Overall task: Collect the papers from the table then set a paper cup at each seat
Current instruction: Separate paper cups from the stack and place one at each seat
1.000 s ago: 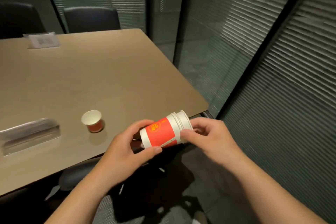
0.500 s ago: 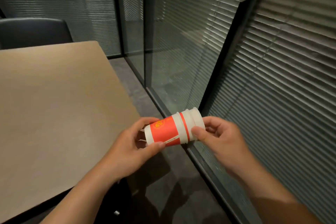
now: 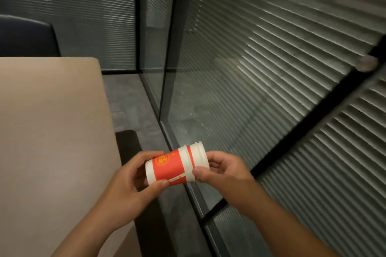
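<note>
So the stack of paper cups (image 3: 176, 166) was lying sideways in mid-air, red-and-white, rims pointing toward the right hand (image 3: 224, 170). The left hand (image 3: 133, 179) was wrapped around the bottom end, thumb underneath, fingers over the top. The right hand was pinching the rim end between thumb and fingers, looked to me like working one cup loose from the nest. Off to the left of the left hand sat the counter (image 3: 52, 131), bare in the part I could see, with a dark chair (image 3: 25, 37) at its far end. Glass wall with blinds (image 3: 271, 69) ran along beyond the right hand. Papers seemed done with, so this was the cup-setting part. Next bit probably needed a clean pull so only one came off.
</note>
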`<action>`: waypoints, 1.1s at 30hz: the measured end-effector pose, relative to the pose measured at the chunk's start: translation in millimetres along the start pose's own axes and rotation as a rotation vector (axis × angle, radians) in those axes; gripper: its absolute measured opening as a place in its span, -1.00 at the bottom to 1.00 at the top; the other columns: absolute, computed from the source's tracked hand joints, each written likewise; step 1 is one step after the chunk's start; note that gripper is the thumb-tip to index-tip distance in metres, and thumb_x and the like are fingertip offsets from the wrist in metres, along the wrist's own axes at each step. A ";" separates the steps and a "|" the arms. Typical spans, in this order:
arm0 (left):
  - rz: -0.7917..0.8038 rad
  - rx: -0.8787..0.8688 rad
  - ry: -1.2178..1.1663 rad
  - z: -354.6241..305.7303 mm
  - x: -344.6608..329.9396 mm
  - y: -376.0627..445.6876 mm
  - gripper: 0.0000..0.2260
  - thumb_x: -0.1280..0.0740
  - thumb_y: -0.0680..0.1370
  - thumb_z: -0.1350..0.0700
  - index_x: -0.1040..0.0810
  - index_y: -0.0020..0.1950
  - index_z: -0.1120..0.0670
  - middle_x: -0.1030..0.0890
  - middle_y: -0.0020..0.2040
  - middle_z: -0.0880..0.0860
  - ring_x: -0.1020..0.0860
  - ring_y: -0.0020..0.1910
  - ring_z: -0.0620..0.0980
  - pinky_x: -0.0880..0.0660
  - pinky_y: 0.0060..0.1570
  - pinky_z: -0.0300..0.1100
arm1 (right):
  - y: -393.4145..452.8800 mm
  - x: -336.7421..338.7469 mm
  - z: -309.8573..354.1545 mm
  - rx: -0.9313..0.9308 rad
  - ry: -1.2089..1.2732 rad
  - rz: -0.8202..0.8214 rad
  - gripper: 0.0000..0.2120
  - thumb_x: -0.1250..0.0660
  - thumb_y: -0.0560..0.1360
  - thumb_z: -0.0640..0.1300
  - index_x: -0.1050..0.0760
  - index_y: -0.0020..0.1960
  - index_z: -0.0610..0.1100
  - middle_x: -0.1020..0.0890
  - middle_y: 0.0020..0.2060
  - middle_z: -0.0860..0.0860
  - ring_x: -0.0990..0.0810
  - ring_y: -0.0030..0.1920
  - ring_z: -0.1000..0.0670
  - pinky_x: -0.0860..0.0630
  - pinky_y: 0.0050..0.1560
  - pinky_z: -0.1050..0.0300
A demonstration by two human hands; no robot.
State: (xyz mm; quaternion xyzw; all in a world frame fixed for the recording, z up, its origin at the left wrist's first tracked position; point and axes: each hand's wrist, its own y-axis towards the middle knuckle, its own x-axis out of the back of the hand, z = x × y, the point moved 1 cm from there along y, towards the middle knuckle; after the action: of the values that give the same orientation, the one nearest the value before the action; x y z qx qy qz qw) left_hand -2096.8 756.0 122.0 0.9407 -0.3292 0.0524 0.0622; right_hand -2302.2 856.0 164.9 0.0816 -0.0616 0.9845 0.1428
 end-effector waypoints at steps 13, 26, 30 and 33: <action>-0.497 0.224 0.035 58.8 98.3 143.6 -0.52 -0.60 0.29 -0.06 -0.54 0.14 -0.31 -0.59 0.08 -0.31 -0.60 0.11 -0.19 -0.66 -0.07 -0.20 | 305.1 -52.4 -20.4 -0.018 0.059 0.541 -0.79 -0.54 0.32 -0.05 -0.69 -0.05 -0.02 -0.75 -0.15 -0.06 -0.73 -0.11 -0.01 -0.62 -0.09 0.14; -0.658 0.231 0.088 73.7 162.0 384.6 -0.46 -0.57 0.27 -0.18 -0.51 0.22 -0.33 -0.58 0.12 -0.29 -0.63 0.09 -0.14 -0.65 -0.10 -0.21 | 585.2 -39.8 7.1 -0.025 0.118 0.787 -0.71 -0.59 0.32 0.05 -0.67 -0.04 -0.06 -0.73 -0.12 -0.06 -0.71 -0.08 -0.05 -0.63 -0.09 0.04; -0.615 0.200 0.018 96.3 211.6 480.1 -0.53 -0.56 0.35 -0.02 -0.53 0.20 -0.29 -0.62 0.11 -0.22 -0.66 0.05 -0.09 -0.61 -0.11 -0.28 | 682.4 -53.3 24.4 0.005 0.141 0.739 -0.85 -0.55 0.35 -0.09 -0.68 -0.10 -0.06 -0.73 -0.21 -0.05 -0.69 -0.20 0.01 -0.61 -0.18 0.14; -0.538 0.190 -0.028 111.7 259.3 560.4 -0.47 -0.59 0.32 -0.04 -0.53 0.23 -0.27 -0.62 0.14 -0.19 -0.67 0.10 -0.02 -0.63 -0.06 -0.21 | 759.5 -58.5 45.4 0.012 0.081 0.675 -0.80 -0.56 0.29 -0.02 -0.68 -0.12 -0.04 -0.73 -0.24 -0.05 -0.67 -0.22 0.01 -0.60 -0.17 0.13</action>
State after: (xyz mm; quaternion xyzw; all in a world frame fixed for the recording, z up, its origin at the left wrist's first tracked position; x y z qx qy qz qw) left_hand -2239.5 145.5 94.2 0.9965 -0.0625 0.0514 -0.0194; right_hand -2461.5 110.8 124.5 0.0183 -0.0738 0.9790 -0.1892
